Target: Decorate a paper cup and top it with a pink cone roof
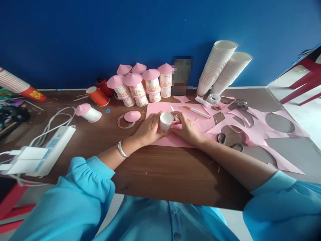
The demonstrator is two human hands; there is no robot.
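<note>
My left hand (pixel 148 130) is wrapped round a small patterned paper cup (pixel 166 121) that stands mouth up on a pink paper sheet (pixel 175 137). My right hand (pixel 187 129) grips a white marker pen (pixel 175 113), its tip beside the cup's rim. Both hands rest on the pink sheet near the middle of the brown table (pixel 160 174). A silver bracelet (pixel 122 149) circles my left wrist.
Several cups with pink cone lids (pixel 140 83) stand at the back. Two slanted stacks of white cups (pixel 223 68) lean on the blue wall. Scissors (pixel 227 140), tape (pixel 214 98), a pencil (pixel 197 112) and pink offcuts (pixel 263 130) lie right. A power strip (pixel 40 152) lies left.
</note>
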